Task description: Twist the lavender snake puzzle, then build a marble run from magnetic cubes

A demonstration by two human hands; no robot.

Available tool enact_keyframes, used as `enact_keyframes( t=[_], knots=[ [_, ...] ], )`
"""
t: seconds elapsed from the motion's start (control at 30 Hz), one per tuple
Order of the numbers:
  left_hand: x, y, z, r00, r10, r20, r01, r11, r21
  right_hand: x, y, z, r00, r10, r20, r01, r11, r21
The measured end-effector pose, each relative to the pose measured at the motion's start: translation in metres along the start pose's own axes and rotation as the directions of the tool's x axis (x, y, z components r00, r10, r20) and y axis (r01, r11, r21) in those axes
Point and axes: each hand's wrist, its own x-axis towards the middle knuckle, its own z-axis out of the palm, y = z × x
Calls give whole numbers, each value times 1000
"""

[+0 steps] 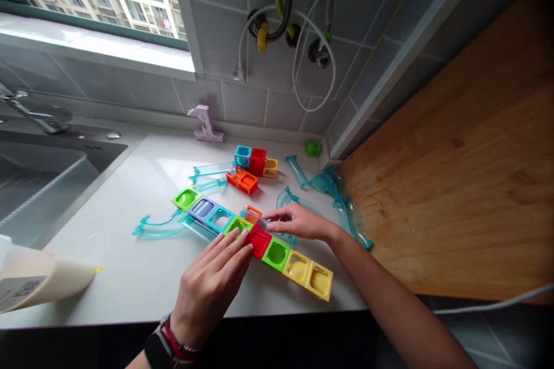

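Observation:
A row of coloured plastic cube blocks [277,253] lies flat across the white counter [130,277], running from green at the left to yellow at the right. My left hand [212,285] rests on the middle of the row, fingers stretched flat over the green and red blocks. My right hand [298,222] reaches in from the right and its fingertips pinch a small orange and clear piece [253,214] just behind the row. Clear teal track pieces [160,228] lie under and beside the row.
A second cluster of blue, red, yellow and orange cubes [253,168] sits further back. More teal tubes [341,202] lie by a wooden board [467,173] on the right. A sink [38,184] is at the left, a paper sheet [34,282] near the front left.

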Motion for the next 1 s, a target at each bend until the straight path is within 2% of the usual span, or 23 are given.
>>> enact_keyframes(
  t=[0.23,0.4,0.7,1.0],
  knots=[
    [-1,-1,1,1000,-8,3,8,1000,-8,3,10,6,997,-50,-62,50,999,-6],
    [0,0,1,1000,0,-2,0,1000,-1,3,15,7,997,-42,-62,42,999,0],
    [-3,0,1,1000,-10,5,10,1000,-10,7,8,7,999,-5,-48,5,1000,1],
    [5,3,-3,1000,-3,-17,3,1000,-5,8,5,5,999,-30,-35,29,999,-18]
  ],
)
